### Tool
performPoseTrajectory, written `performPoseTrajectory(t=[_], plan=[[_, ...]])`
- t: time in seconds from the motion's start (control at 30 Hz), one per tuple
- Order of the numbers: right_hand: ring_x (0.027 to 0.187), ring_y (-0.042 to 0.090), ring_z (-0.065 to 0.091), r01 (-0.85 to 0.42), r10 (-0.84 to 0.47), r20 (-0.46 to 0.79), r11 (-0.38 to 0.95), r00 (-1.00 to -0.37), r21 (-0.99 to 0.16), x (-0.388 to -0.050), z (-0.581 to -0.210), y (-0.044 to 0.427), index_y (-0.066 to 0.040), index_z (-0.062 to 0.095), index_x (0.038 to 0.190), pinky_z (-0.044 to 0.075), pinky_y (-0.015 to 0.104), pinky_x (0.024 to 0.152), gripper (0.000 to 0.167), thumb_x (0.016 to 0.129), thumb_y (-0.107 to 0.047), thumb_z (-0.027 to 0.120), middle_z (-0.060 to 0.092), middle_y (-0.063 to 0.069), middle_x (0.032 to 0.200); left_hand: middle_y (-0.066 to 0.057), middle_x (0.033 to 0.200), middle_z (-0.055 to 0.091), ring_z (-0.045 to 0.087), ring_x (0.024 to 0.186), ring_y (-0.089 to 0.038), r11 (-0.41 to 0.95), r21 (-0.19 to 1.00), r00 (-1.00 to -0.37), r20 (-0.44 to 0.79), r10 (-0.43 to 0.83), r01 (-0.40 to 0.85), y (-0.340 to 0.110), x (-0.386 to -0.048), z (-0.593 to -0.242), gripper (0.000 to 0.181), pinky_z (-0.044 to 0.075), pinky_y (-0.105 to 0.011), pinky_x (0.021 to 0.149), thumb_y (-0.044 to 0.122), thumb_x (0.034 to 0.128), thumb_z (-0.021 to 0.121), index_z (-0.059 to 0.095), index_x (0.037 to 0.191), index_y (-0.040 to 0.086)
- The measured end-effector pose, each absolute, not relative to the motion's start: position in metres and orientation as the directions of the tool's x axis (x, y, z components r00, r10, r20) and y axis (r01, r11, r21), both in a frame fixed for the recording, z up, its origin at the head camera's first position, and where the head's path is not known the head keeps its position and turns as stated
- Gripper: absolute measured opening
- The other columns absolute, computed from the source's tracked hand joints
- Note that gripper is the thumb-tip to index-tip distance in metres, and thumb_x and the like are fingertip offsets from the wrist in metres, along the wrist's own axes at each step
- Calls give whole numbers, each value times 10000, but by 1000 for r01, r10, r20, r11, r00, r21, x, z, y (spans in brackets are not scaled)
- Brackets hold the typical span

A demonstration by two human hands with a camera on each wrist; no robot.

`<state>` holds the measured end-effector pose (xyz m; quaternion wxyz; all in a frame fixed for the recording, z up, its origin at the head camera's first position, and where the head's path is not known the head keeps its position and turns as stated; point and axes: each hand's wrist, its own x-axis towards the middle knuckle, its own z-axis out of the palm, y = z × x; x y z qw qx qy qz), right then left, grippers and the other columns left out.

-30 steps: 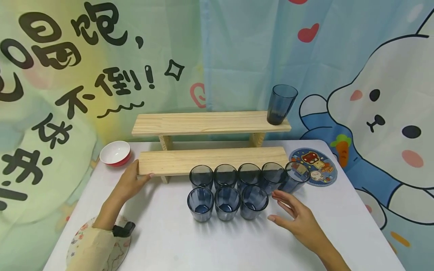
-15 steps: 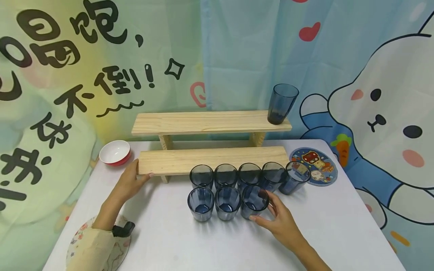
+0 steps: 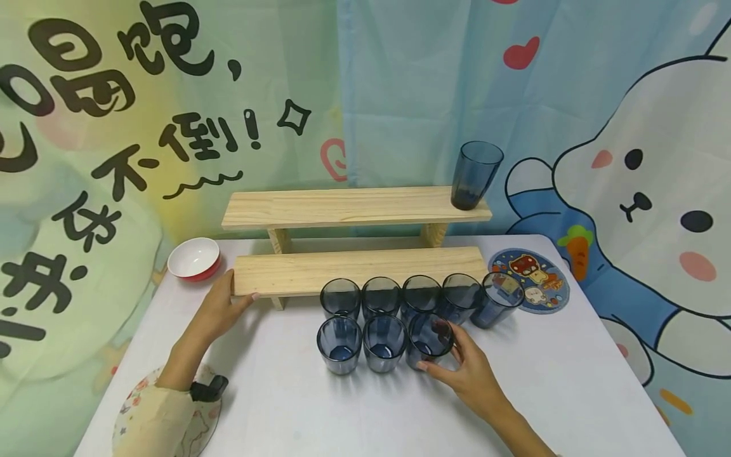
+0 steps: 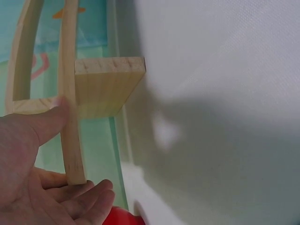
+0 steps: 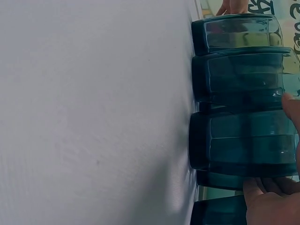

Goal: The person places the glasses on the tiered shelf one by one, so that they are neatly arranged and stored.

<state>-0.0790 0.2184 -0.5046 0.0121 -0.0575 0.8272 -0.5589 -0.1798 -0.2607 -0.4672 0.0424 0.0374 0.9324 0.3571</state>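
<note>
My left hand [image 3: 219,309] holds the left end of the lower board of a two-tier wooden shelf [image 3: 285,273]. In the left wrist view the thumb lies against the board [image 4: 70,140] and the fingers reach past its end. Around the right-hand glass [image 3: 422,362] of the front row, my right hand [image 3: 471,374] has its thumb at the near side and fingers at the far right. That blue-tinted glass stands upright on the table beside two others, the middle glass [image 3: 384,346] and the left glass [image 3: 339,346]. Behind them runs a row of several similar glasses [image 3: 339,298].
One more blue glass [image 3: 474,178] stands on the right end of the upper board [image 3: 342,206]. A red-and-white bowl [image 3: 194,259] sits left of the shelf. A round blue patterned mat [image 3: 548,298] lies at the right, and a floral round mat [image 3: 202,422] under the left forearm.
My right hand has moved left from beside the front row and taken hold of its right-hand glass. My left hand stays at the shelf's end.
</note>
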Motion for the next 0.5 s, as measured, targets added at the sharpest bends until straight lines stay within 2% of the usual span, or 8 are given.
performPoseTrajectory(t=[0.07,0.17,0.27,0.37,0.5], plan=[[1514,350,404,-87,-105,52,370,-993,-925,-79,-504,218,-85,508,1519,328,413,1204,811,834,-212,922,511,163,1569,-453,1586,266,269,1493,-592,742,669,-994,-50,101,41,-261,-180,-467,868,248,-694,1214,241,1050,677,147,1566,-214],[1497,337,424,-102,-100,71,358,-992,-928,-80,-505,217,-65,519,1508,361,250,1175,803,827,-193,925,524,168,1558,-452,1583,275,278,1490,-589,742,669,-994,-41,102,48,-262,-180,-467,862,251,-692,1213,233,1047,681,156,1564,-215],[1487,333,432,-118,-98,89,347,-991,-930,-80,-506,216,-53,526,1502,327,102,1116,799,823,-186,926,529,168,1556,-451,1584,276,277,1491,-590,743,668,-994,-37,103,52,-262,-180,-467,855,249,-692,1214,227,1047,681,162,1561,-217],[1485,338,432,-124,-97,95,351,-991,-928,-80,-506,216,-64,530,1500,325,86,1103,792,825,-188,925,524,169,1561,-456,1576,282,282,1485,-594,742,668,-994,-34,103,54,-263,-180,-467,848,253,-695,1209,223,1046,681,169,1555,-222],[1484,328,436,-114,-97,84,370,-992,-922,-78,-505,217,-91,533,1503,330,120,1119,786,830,-208,923,522,157,1563,-455,1573,290,284,1487,-589,735,676,-994,-37,105,53,-262,-180,-467,837,252,-693,1211,216,1047,678,176,1554,-221]])
